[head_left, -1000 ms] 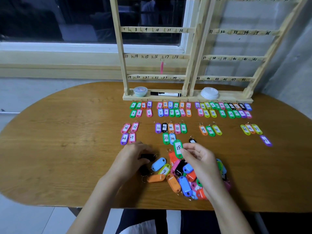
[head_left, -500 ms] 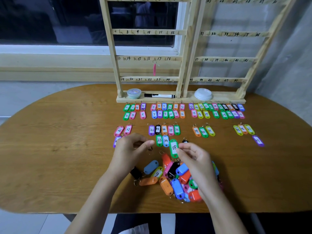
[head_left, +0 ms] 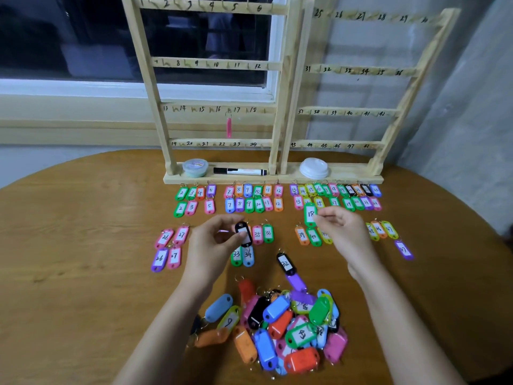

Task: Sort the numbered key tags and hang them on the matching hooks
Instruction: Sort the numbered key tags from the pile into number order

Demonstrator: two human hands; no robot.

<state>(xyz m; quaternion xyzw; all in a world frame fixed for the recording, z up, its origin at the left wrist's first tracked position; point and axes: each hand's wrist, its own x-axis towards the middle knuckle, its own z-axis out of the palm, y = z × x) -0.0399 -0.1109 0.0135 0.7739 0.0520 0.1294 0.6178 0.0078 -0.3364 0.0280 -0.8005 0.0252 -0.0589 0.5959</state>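
Left hand point(head_left: 215, 245) pinches black tag point(head_left: 243, 235) over table point(head_left: 83, 259) centre. Right hand point(head_left: 345, 233) pinches green tag 18 point(head_left: 310, 215), held above sorted rows point(head_left: 249, 204) near rack point(head_left: 349, 175) at far edge. Unsorted pile point(head_left: 277, 326) lies by near edge.
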